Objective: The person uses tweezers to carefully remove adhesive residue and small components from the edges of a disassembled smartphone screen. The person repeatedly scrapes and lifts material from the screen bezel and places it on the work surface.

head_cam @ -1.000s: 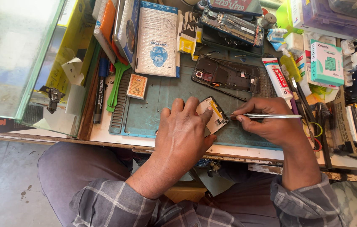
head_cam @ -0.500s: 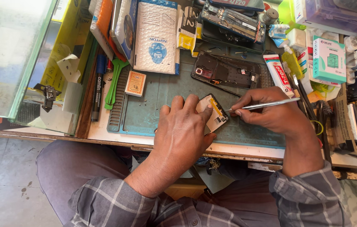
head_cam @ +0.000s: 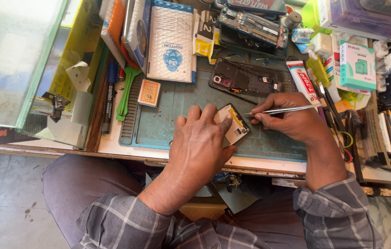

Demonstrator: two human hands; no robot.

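Down on the green work mat (head_cam: 167,120), the left hand (head_cam: 200,147) lies palm-down over a small phone part (head_cam: 234,124), its fingers curled close together and pressing it flat, so that only the pale upper corner with a yellow strip shows past the fingertips (head_cam: 226,121). Just right of those fingertips, the right hand (head_cam: 292,121) pinches a pair of slim metal tweezers (head_cam: 278,110) between thumb and forefinger, fingers drawn narrow around the shaft; the tip points left and sits just beside the part's top edge, though whether it touches cannot be told. Beyond both sets of fingers, farther from the person, lies an opened black phone frame (head_cam: 246,82), and above that a second opened phone showing its circuit board (head_cam: 253,26). Right of the right-hand knuckles rests a white and red tube (head_cam: 302,83). Well left of the left fingers sit a small orange packet (head_cam: 149,92), a green plastic tool (head_cam: 126,92) and a white padded envelope (head_cam: 170,41).
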